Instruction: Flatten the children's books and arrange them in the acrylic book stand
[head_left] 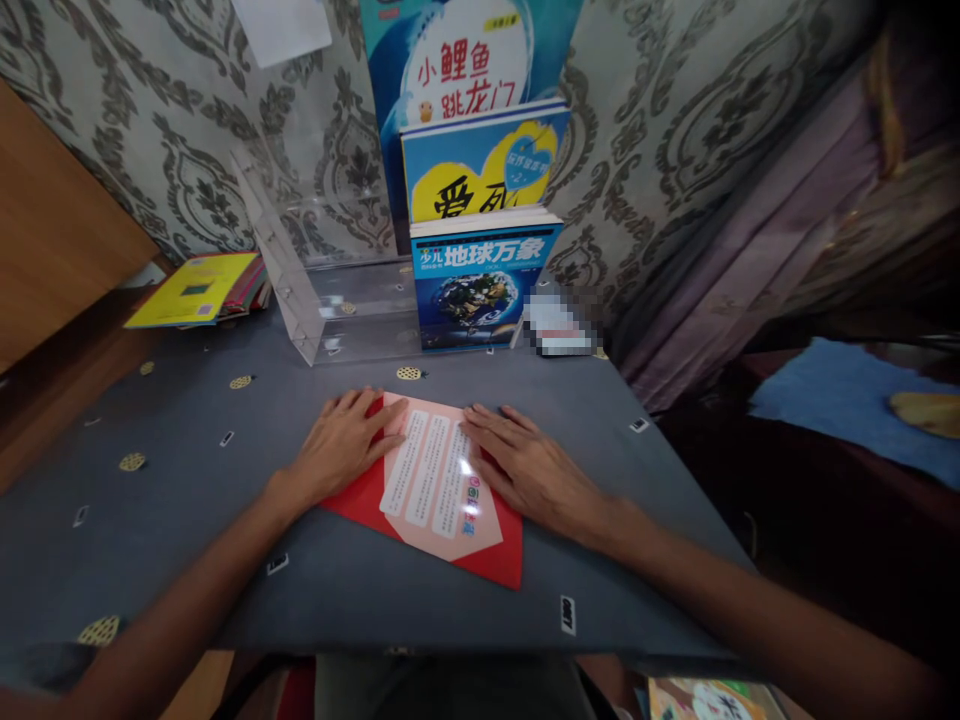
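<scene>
Patterned wall [690, 200]; grey tablecloth [172, 490] beneath red booklet [439, 490]

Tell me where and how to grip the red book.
Probably pinch the red book by its near edge, from the person's side: it lies flat and looks thin, that edge uncovered, while the left hand and right hand lie over its sides.
</scene>
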